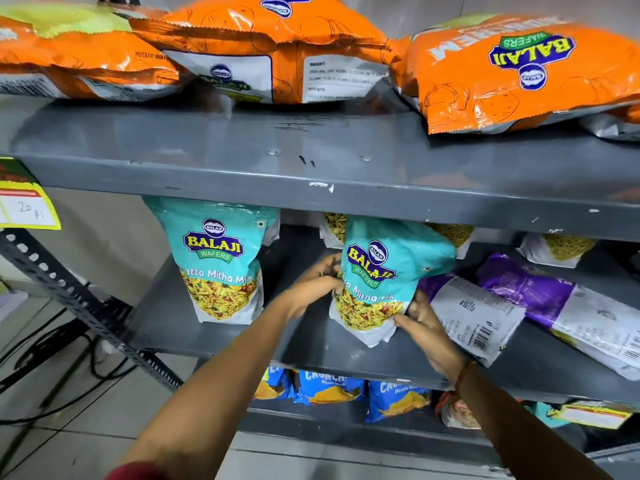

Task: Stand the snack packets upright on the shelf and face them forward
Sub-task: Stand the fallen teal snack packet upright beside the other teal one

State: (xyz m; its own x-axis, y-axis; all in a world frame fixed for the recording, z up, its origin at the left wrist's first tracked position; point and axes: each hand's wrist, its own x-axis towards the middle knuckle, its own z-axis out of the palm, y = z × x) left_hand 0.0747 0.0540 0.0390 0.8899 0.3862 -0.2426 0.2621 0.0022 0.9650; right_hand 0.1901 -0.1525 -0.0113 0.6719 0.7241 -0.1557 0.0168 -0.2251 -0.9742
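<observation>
A teal Khatta Mitha Mix packet (381, 271) stands tilted to the right on the middle grey shelf (311, 344), label facing me. My left hand (317, 284) grips its left edge and my right hand (427, 327) pinches its lower right corner. A second teal packet (218, 261) stands upright and faces forward at the shelf's left. Two purple packets (464, 306) (561, 303) lie flat on the right, backs up.
Orange wafer packets (512, 71) lie flat on the top shelf (242, 161). Blue packets (329, 389) stand on the shelf below. More packets (557, 247) lean at the back of the middle shelf. A yellow price tag (24, 206) hangs at left; cables cross the floor.
</observation>
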